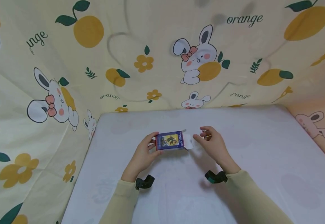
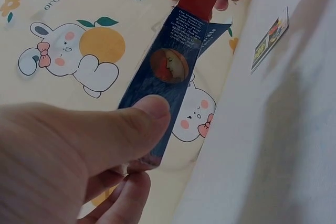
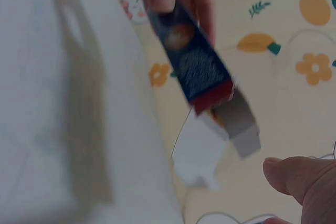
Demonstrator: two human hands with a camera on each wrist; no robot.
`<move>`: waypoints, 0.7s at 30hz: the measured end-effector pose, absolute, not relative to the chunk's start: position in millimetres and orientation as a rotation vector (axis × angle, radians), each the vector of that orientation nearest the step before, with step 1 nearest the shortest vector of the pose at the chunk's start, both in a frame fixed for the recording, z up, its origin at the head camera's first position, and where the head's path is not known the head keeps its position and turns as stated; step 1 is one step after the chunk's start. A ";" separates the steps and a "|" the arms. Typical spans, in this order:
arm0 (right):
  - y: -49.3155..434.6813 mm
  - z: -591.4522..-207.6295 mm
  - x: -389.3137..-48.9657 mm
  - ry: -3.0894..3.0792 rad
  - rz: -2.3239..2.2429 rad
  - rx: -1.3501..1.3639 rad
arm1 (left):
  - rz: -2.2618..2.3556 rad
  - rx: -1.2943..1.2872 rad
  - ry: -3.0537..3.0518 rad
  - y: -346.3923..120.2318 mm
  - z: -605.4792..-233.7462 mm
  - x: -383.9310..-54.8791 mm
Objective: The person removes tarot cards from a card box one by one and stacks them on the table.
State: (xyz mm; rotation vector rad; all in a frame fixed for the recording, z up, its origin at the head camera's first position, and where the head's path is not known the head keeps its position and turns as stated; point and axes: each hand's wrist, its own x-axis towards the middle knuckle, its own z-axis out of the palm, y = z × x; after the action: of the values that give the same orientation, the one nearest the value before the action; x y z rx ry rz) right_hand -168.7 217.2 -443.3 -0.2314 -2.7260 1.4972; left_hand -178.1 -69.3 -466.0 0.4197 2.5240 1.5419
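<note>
A small blue tarot card box (image 1: 169, 141) with a yellow picture on its front is held above the white table. My left hand (image 1: 145, 154) grips its left end, with the thumb along the narrow side in the left wrist view. The box's right end is open, and its white flaps (image 3: 239, 121) stick out. Just to the right of them is my right hand (image 1: 214, 146), apart from the box, its fingers loosely bent with nothing seen between them. In the left wrist view a colourful printed card (image 2: 270, 40) shows against the white table; whether it lies flat I cannot tell.
The white table (image 1: 179, 193) spreads under both hands. Behind it and at the left hangs a cream cloth (image 1: 157, 31) printed with rabbits and oranges; a peach-toned cloth (image 1: 319, 115) borders the right. Each wrist wears a small black camera (image 1: 145, 182).
</note>
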 end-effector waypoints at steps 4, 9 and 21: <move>210.3 -441.2 -167.6 -2.745 1.537 -0.209 | 1.519 0.419 2.532 -68.5 -465.2 -177.5; 204.2 -442.3 -166.4 -2.747 1.591 -0.172 | 1.529 0.457 2.540 -67.5 -464.1 -176.9; 196.7 -446.2 -162.6 -2.734 1.825 -0.077 | 1.504 0.532 2.529 -63.1 -456.5 -172.5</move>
State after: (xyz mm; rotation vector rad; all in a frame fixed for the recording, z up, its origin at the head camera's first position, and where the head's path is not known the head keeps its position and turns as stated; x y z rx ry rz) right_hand -162.6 196.7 -446.2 -0.0773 -2.7338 1.8254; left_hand -172.5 -63.1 -456.5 0.5322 2.5285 1.5037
